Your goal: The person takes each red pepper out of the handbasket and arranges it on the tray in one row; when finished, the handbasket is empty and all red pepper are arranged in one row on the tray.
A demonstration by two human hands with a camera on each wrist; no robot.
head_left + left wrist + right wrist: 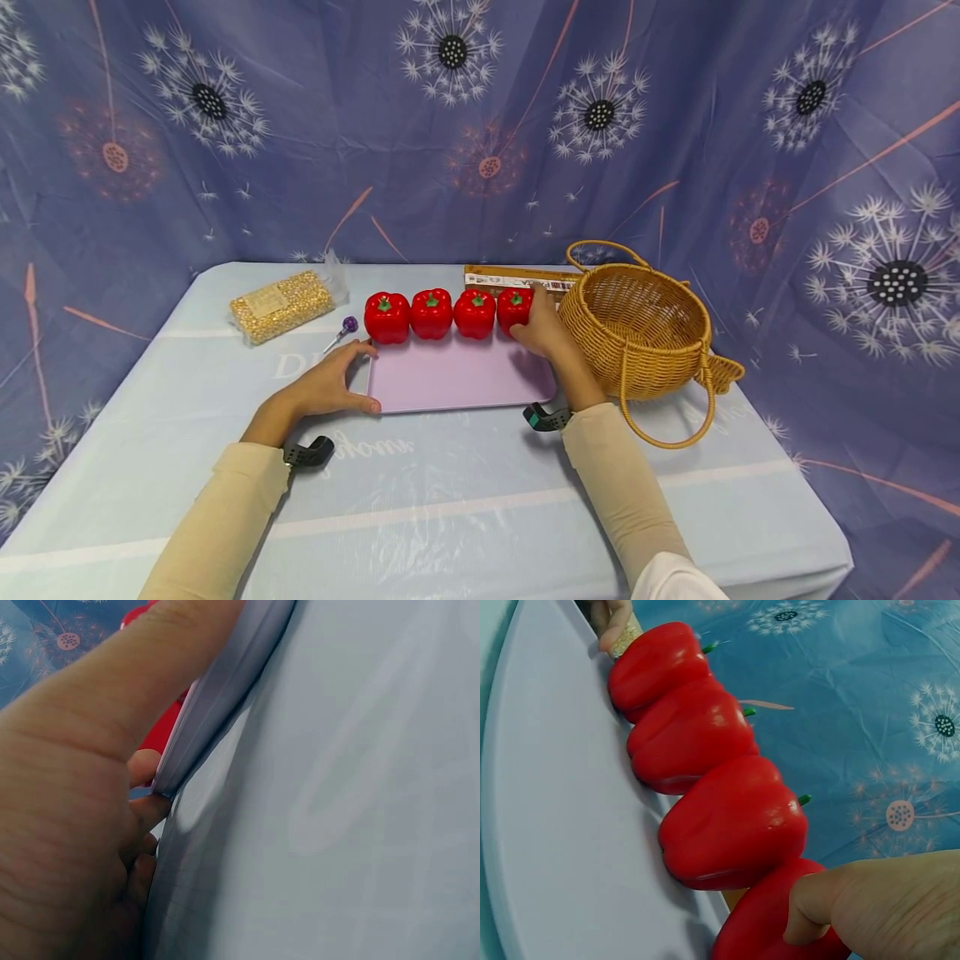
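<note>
Several red bell peppers (pixel 432 314) with green stems stand side by side in a row along the far edge of a pale purple tray (pixel 457 379). My right hand (pixel 543 325) grips the rightmost bell pepper (pixel 765 919), the thumb on its near side; its fingers are hidden behind the pepper in the right wrist view. At the tray's left end, my left hand (pixel 324 387) holds the edge, thumb at the near corner and fingers (pixel 142 814) bent around the rim. The other peppers (pixel 735 825) stand untouched between the hands.
A wicker basket (pixel 652 367) with raised handles stands just right of my right hand. Behind the peppers lies a pasta box (pixel 480 279). A bag of yellow kernels (pixel 281 307) and a purple-headed lollipop (pixel 349 324) lie left of the tray. A patterned curtain (pixel 337 150) hangs behind the table.
</note>
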